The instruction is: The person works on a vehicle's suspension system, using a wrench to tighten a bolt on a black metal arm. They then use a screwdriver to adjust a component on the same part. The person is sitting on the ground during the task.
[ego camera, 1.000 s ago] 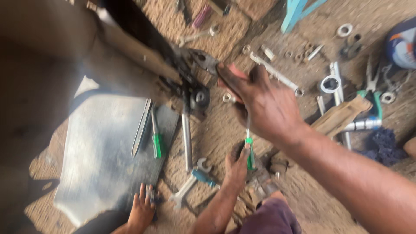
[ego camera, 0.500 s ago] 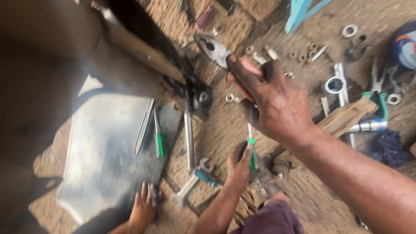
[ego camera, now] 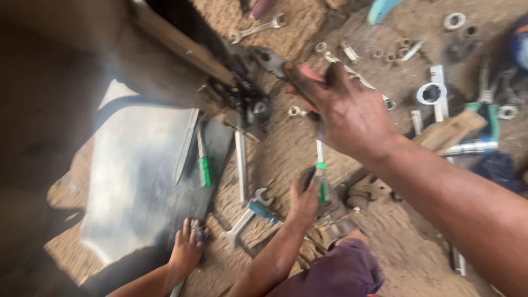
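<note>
Steel pliers [ego camera: 268, 57] in right hand [ego camera: 344, 110], above sandy ground [ego camera: 286, 154].

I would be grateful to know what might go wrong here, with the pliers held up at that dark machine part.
1. The right hand grips the grey metal pliers near the dark greasy machine part; a slip might pinch fingers.
2. Another person's hand, holding a green-handled screwdriver, sits directly below; dropped pliers might strike it.
3. Loose spanners and rings on the sandy ground may get lost.
</note>
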Motion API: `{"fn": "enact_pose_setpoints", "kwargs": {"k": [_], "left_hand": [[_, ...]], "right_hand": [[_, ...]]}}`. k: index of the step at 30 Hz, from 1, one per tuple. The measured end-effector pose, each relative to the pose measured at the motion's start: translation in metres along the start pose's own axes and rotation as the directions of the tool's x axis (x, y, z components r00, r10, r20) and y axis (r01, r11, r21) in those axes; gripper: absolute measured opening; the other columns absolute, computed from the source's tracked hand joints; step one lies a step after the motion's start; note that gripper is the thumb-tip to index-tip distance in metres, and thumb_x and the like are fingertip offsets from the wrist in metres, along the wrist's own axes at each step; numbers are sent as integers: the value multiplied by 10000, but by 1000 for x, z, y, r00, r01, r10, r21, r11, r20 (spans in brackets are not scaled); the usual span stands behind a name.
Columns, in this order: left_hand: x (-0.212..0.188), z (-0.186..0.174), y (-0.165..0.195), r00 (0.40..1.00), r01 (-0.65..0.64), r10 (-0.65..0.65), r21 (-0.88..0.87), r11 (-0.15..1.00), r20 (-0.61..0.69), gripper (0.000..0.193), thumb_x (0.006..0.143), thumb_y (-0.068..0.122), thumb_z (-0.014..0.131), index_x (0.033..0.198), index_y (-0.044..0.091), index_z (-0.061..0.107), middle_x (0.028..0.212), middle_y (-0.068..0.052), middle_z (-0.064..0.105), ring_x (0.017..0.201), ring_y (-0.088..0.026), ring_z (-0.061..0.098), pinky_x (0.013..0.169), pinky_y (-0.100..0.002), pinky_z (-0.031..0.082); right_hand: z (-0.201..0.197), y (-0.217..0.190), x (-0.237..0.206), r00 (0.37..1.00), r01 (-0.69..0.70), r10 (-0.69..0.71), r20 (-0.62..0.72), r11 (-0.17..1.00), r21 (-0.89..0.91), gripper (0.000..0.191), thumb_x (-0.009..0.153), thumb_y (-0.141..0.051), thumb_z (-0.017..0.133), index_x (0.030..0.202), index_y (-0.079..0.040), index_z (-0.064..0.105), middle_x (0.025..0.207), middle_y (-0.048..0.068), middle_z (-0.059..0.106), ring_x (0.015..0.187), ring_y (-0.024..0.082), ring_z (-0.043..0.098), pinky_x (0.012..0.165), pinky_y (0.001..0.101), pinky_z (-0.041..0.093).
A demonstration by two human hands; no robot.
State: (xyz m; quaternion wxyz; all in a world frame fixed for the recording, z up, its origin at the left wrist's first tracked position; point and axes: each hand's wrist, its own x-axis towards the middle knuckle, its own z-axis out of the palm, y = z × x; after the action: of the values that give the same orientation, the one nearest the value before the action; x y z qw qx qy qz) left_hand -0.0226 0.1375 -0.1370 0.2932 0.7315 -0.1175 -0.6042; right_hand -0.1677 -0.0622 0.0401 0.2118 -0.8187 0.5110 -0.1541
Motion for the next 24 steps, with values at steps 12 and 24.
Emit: {"fn": "enact_pose_setpoints", "kwargs": {"k": [12,24], "left_hand": [[-12,1,6,999,-1,-1,40,999,53,408,977,308,643,1310,72,664,1098,-129,705,988,-231,641,859,-397,521],[-24,1,28,1000,24,-25,55,998,17,492,914,394,661,1312,105,656,1198,-59,689,1063,-188,631,897,-400,550]], "right_hand": [[7,0,-4,996,49,-51,-69,998,-34,887,799,-264,819,1589,-339,423,1121,151,558,823,299,673,548,425,579],[6,-5,-5,993,95,-99,-58,993,-75,677,911,-328,773,1513,-428,480,1227,230,548,732,235,672,459,362,578]]}}
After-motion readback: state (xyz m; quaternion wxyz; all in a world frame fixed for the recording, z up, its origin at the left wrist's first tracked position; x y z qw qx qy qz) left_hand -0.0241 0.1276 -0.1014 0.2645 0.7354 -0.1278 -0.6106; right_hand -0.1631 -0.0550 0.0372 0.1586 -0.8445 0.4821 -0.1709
